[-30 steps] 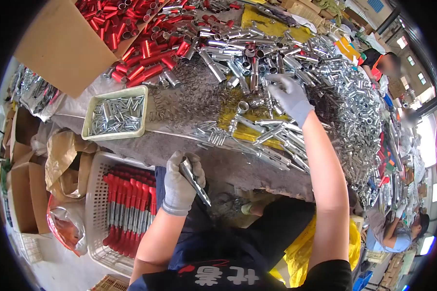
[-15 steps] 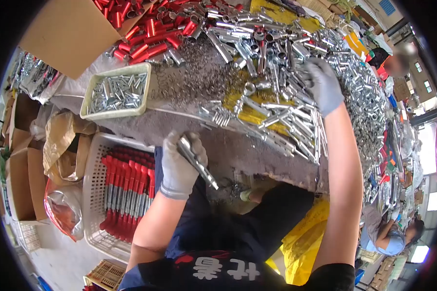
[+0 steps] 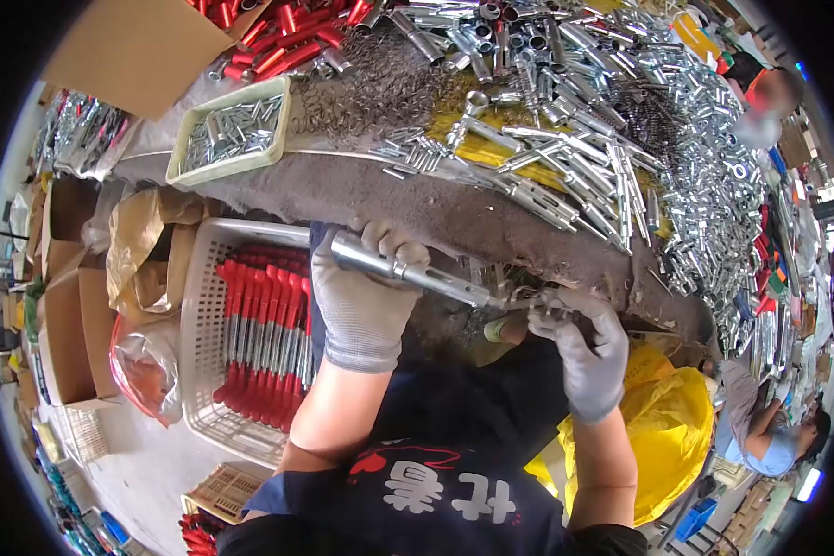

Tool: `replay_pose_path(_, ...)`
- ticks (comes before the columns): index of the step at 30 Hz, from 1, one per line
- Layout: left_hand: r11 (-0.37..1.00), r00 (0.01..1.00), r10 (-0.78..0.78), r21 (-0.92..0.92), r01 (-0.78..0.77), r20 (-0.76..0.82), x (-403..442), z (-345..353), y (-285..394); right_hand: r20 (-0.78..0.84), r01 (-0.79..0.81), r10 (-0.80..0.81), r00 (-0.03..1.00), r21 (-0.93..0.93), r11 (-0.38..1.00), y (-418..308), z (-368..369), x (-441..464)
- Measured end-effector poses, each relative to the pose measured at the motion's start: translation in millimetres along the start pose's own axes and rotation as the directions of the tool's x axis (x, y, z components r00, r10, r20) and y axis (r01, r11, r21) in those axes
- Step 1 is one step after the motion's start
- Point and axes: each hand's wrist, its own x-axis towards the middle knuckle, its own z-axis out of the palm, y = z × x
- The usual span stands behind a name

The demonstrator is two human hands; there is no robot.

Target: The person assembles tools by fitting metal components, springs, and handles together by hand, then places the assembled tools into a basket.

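My left hand (image 3: 361,310), in a grey-white glove, is wrapped round a shiny slotted metal tube (image 3: 435,281) above my lap. The tube points right and slightly down. At its far end, my gloved right hand (image 3: 591,347) pinches a small thin metal piece (image 3: 528,303); the fingertips hide most of it. Whether this piece sits inside the tube, I cannot tell. On the table beyond my hands lie slotted metal tubes (image 3: 542,199) and short pins (image 3: 408,148).
A pale tray (image 3: 283,139) of small pins stands on the table, beside loose springs (image 3: 352,102) and red tubes (image 3: 292,60). A white basket (image 3: 199,315) holds red-handled parts (image 3: 264,343). Yellow plastic (image 3: 672,435) hangs at my right. Another person (image 3: 764,435) sits far right.
My right hand has come back from the metal pile to the tube's end, now pinching a small piece. My left hand has turned the tube closer to level. The view has shifted.
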Motion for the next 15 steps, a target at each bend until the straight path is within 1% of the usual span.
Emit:
replay_pose_path(1,1.0,1.0,0.01,-0.008,-0.01,0.004,-0.9,0.7,-1.1,-0.005,0.021,-0.021,1.0,-0.002,1.0,-3.1,-3.7,-1.4)
replay_pose_path(2,1.0,1.0,0.024,-0.019,-0.024,0.008,-1.4,1.6,-2.1,0.0,0.005,-0.005,1.0,0.0,1.0,-7.2,-4.6,-2.0)
replay_pose_path(3,0.999,0.999,0.041,-0.032,-0.041,0.012,-1.7,1.3,-3.1,0.025,-0.005,0.006,1.0,-0.036,0.999,-6.0,-2.6,-1.6)
replay_pose_path(4,1.0,0.999,0.017,-0.005,-0.017,0.039,-2.3,-1.7,-7.7,0.048,-0.016,0.019,0.999,-0.072,0.997,-2.9,1.3,-2.1)
replay_pose_path(5,1.0,0.999,0.031,0.001,-0.031,0.015,-2.2,-4.2,-9.1,0.068,-0.025,0.033,0.997,-0.108,0.994,0.4,3.2,-1.7)
replay_pose_path(6,0.999,0.999,0.045,0.005,-0.045,-0.007,-1.2,-6.2,-9.9,0.045,-0.004,0.011,0.999,-0.158,0.987,4.0,-1.6,2.2)
replay_pose_path(7,0.998,0.998,0.058,0.006,-0.058,-0.024,0.7,-6.8,-12.0,0.036,-0.02,0.025,0.999,-0.132,0.991,2.8,-0.8,5.1)
replay_pose_path(8,0.989,0.986,0.128,0.084,-0.12,-0.111,-1.2,-0.1,-17.1,0.025,-0.031,0.034,0.999,-0.108,0.994,0.9,0.0,7.8)
replay_pose_path(9,0.991,0.987,0.108,0.089,-0.098,-0.122,-2.4,2.1,-16.6,0.01,-0.044,0.045,0.999,-0.082,0.996,-1.1,0.2,9.6)
replay_pose_path(10,0.997,0.995,0.065,0.054,-0.062,-0.072,-1.0,-6.2,-8.9,0.032,-0.027,0.031,0.999,-0.129,0.991,-3.5,-1.5,11.3)
replay_pose_path(11,0.999,0.999,0.024,0.022,-0.024,-0.02,1.3,-13.0,-0.2,0.012,-0.026,0.027,1.0,-0.103,0.994,-3.7,-3.0,11.5)
replay_pose_path(13,0.997,0.997,0.081,0.007,-0.081,-0.006,3.0,-10.8,5.5,-0.022,-0.022,0.02,1.0,-0.053,0.998,-2.9,-5.3,13.4)
replay_pose_path(14,0.998,0.998,0.065,0.006,-0.065,-0.022,3.2,-7.2,2.9,0.07,-0.049,0.063,0.996,-0.192,0.98,-7.4,-0.7,16.5)
replay_pose_path(15,0.999,0.998,0.049,0.005,-0.049,-0.041,2.9,-6.0,-1.7,0.129,-0.042,0.077,0.989,-0.254,0.966,3.3,2.4,16.6)
